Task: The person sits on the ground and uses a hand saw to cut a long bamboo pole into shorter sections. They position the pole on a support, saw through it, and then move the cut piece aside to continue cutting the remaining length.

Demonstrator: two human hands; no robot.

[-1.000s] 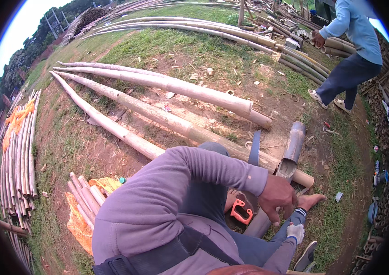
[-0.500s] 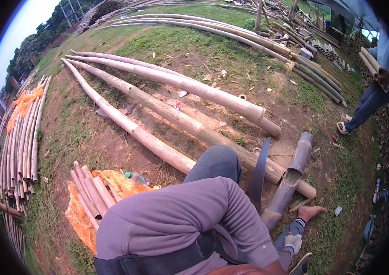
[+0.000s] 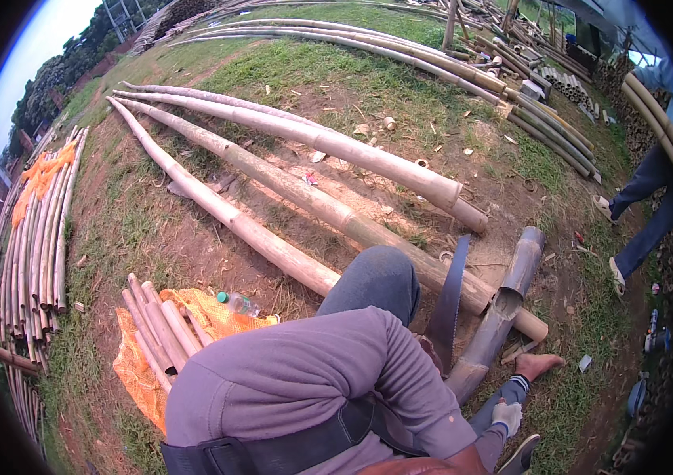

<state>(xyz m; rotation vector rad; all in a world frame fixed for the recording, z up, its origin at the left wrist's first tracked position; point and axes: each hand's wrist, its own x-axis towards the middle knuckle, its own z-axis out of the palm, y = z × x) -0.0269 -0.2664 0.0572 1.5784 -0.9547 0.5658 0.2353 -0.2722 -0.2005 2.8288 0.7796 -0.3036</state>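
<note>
A hand saw point(image 3: 449, 305) with a broad dark blade stands on edge beside a dark bamboo length point(image 3: 475, 348), its tip pointing away from me. A reddish-brown patch shows at its lower end against my purple sleeve point(image 3: 312, 348); my left hand is not distinguishable there, its fingers hidden. The dark bamboo has an open notch and lies across the near end of a long pale bamboo pole point(image 3: 352, 222). At the lower right my right hand point(image 3: 507, 415), in a whitish glove, is closed near a lower leg; what it grips cannot be made out. A bare foot point(image 3: 538, 365) rests beside the bamboo.
More long poles point(image 3: 289, 119) lie on the grass ahead. Short cut bamboo pieces point(image 3: 170, 328) sit on orange netting point(image 3: 134, 372) at left, near a plastic bottle point(image 3: 239, 304). A pole stack point(image 3: 39, 245) stands farther left. Another person point(image 3: 661, 174) carries bamboo at right.
The saw has shifted slightly, and the reddish-brown patch at its lower end has come into view. The other person has stepped closer, with the carried poles showing longer. The gloved hand stays put.
</note>
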